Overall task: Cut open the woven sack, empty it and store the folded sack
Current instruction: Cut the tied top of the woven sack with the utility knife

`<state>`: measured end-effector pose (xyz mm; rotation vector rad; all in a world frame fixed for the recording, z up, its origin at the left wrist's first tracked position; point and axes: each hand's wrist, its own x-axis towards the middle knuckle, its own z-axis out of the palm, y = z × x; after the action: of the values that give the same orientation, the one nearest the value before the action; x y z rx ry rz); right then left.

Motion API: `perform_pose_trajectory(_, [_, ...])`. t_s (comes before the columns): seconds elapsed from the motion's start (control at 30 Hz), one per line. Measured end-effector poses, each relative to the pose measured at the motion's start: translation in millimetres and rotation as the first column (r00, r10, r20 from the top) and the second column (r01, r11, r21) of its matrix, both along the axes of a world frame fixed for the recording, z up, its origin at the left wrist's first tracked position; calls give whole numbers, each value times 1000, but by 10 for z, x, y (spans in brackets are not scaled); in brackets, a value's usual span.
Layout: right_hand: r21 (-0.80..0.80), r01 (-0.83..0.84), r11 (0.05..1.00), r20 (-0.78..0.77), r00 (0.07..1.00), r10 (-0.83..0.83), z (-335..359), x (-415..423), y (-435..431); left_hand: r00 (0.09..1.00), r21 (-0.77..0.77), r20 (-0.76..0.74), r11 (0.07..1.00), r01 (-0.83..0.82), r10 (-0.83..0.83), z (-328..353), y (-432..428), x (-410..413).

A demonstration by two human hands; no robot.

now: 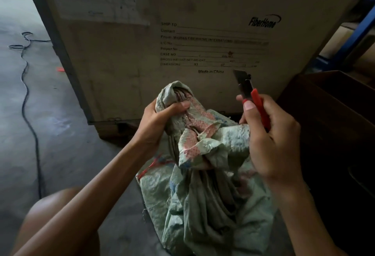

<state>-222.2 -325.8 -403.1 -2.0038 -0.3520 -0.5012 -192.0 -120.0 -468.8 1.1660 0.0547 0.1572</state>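
Crate [182,32] of pale board, printed with shipping lines, stands directly beyond both hands. Black cable [26,85] snakes over the floor left of the left hand; a dark box [334,113] sits just right of the right hand. Left hand [160,121] clenches the bunched neck of the sack [203,194], which stands on the floor between and below the hands. Right hand [272,140] grips a red-handled knife [249,91], blade pointing up.

Sack [205,194]: woven plastic cloth, coarse weave, matt, crinkled, faded print.
Knife handle [260,111]: red plastic, smooth, faint sheen.
Knife blade [240,78]: grey metal, dull.
Crate [182,12]: brown board, matt, scuffed; cardboard or plywood, unclear.
Floor [30,123]: grey concrete, rough, matt.
Cable [25,85]: black, smooth sheath.
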Motion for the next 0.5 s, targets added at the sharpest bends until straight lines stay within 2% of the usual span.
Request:
perform_pose_trajectory(0.07, [58,-79,995,-28,996,80,49,-77,22,1000,-38,-19,999,-3,2,-9,-50,-16])
perform_pose_trajectory(0.17, [90,-123,988,-33,991,126,54,-200,90,1000,-1,5,1000,-9,9,-21,-142,-49])
perform_pose_trajectory(0.27, [63,-80,995,-48,995,83,-71,-245,189,998,3,-18,998,-63,63,-28,-213,-38])
perform_pose_trajectory(0.43, [-33,-4,999,-57,998,2,-306,-165,262,986,-306,-126,950,68,-111,26,-266,-81])
perform_pose_trajectory(0.5, [-57,1,998,-62,998,-5,-330,-147,264,983,-331,-109,938,103,-146,0,-227,-81])
